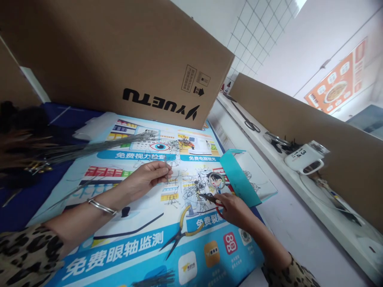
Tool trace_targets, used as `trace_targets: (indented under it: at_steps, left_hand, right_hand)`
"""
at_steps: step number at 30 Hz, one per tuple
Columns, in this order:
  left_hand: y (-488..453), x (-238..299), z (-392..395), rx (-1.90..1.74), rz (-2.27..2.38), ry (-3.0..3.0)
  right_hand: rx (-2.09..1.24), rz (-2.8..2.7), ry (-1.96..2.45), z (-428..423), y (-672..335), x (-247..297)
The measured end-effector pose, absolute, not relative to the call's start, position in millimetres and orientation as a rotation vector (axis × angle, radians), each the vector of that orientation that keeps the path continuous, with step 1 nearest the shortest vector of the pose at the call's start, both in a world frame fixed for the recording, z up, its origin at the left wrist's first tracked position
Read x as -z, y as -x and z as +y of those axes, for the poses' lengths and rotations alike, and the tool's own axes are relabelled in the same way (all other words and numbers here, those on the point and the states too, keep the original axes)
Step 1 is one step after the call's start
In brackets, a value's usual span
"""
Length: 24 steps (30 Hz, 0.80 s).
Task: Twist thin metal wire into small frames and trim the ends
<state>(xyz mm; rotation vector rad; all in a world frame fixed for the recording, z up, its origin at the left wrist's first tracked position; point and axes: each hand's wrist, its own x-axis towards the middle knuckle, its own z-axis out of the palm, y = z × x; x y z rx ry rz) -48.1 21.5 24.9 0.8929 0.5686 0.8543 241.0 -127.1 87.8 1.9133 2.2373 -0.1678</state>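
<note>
My left hand (154,174) is closed in a pinch over the printed sheet, with a thin dark wire (166,160) at its fingertips. My right hand (233,206) is wrapped round red-handled pliers (209,198), their dark jaws pointing left into a heap of short bent wires (194,189). Most of the handles is hidden by the fingers. Yellow-handled pliers (180,231) lie on the sheet between the hands, nearer to me. Beyond the left hand, a bundle of long straight wires (119,142) lies across the sheet.
A large cardboard box (161,67) stands at the back of the printed sheet (119,255). A turquoise folded card (241,177) lies beside my right hand. Along the white ledge (284,175) are a white mug (305,157) and scissors (251,125). Dark wire ends (155,279) lie at the front.
</note>
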Motion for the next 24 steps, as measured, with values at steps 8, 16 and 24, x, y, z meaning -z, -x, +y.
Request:
trace_targets:
  at_steps: [8, 16, 24]
  left_hand:
    - [47, -23, 21, -0.824, 0.551, -0.933]
    - [46, -38, 13, -0.888, 0.549, -1.021]
    - [41, -38, 6, -0.930, 0.484, -0.901]
  right_hand:
    - [-0.078, 2.136, -1.863, -124, -239, -124]
    - [-0.184, 2.016, -1.883, -126, -240, -130]
    - [0.093, 2.225, -2.360, -141, -244, -109]
